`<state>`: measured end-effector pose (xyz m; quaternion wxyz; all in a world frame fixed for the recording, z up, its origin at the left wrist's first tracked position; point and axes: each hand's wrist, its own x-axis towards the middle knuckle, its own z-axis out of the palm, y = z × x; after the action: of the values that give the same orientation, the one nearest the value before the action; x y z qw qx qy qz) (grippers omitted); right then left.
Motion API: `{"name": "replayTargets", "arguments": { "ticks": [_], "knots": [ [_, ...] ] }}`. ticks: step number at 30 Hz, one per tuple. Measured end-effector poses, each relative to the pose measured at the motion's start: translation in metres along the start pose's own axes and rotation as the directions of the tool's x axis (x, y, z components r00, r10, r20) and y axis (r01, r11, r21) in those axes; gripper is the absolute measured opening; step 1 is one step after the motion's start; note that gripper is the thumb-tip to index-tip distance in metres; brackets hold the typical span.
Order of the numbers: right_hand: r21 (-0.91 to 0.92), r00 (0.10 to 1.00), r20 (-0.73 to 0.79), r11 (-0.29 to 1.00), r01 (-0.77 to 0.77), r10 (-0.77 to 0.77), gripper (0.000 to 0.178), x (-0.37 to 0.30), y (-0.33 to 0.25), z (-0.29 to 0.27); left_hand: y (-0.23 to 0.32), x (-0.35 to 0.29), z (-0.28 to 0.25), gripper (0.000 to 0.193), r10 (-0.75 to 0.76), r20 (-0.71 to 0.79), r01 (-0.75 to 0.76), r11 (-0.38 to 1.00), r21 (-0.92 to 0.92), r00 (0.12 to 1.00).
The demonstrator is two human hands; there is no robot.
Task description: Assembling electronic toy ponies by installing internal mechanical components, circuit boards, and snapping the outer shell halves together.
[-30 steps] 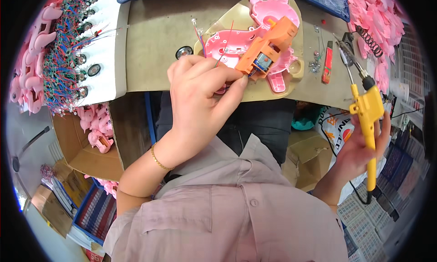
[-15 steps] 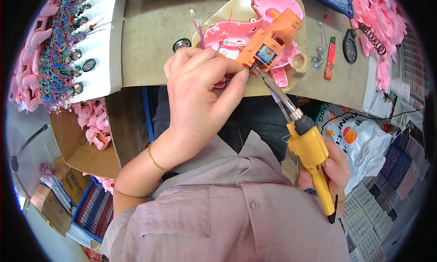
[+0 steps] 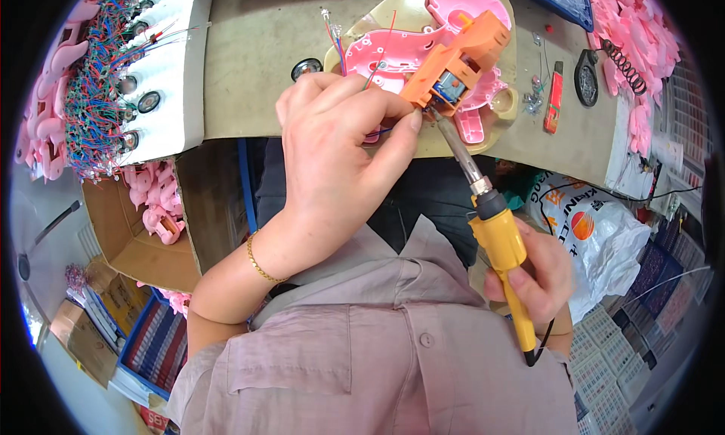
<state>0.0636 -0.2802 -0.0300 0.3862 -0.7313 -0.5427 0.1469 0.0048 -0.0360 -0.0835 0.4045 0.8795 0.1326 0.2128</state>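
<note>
My right hand [image 3: 545,273] grips a yellow-handled soldering iron [image 3: 497,239], its hot end pointing up and left. The iron's tip reaches the end of a small blue-and-silver motor [image 3: 450,87] inside an orange plastic housing [image 3: 487,41]. Against the housing's lower left end, thumb and forefinger of my left hand [image 3: 340,144] pinch a thin wire, mostly hidden by the fingers. A blue wire end shows below them, and a red wire [image 3: 392,29] sticks up behind the hand. Under the housing lie pink plastic shell halves [image 3: 370,46] on a beige holder [image 3: 499,133].
Bundles of coloured wires [image 3: 94,95] with round speakers lie at the left on white board. A loose speaker [image 3: 306,66] sits behind my left hand. To the right are a red cutter knife [image 3: 554,99], a black coiled cord [image 3: 623,69] and heaped pink parts [image 3: 630,27]. A cardboard box [image 3: 143,254] stands lower left.
The soldering iron has swung a little left at its handle and now shows as one straight line; a second silvery part beside its shaft no longer shows. My left hand keeps its pinch.
</note>
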Motion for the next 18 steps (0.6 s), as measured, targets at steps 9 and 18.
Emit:
{"name": "replayTargets", "arguments": {
  "ticks": [9, 18],
  "knots": [
    [0.035, 0.996, -0.089, 0.999, -0.027, 0.030, 0.058, -0.027, 0.002, -0.005, 0.002, 0.000, -0.002, 0.006, -0.018, 0.021, 0.017, 0.999, 0.035, 1.000],
    [-0.028, 0.974, -0.213, 0.997, 0.068, -0.072, 0.066, -0.024, 0.006, -0.006, 0.004, 0.003, -0.008, 0.007, 0.187, -0.013, -0.179, 0.959, 0.220, 0.982]
  ]
}}
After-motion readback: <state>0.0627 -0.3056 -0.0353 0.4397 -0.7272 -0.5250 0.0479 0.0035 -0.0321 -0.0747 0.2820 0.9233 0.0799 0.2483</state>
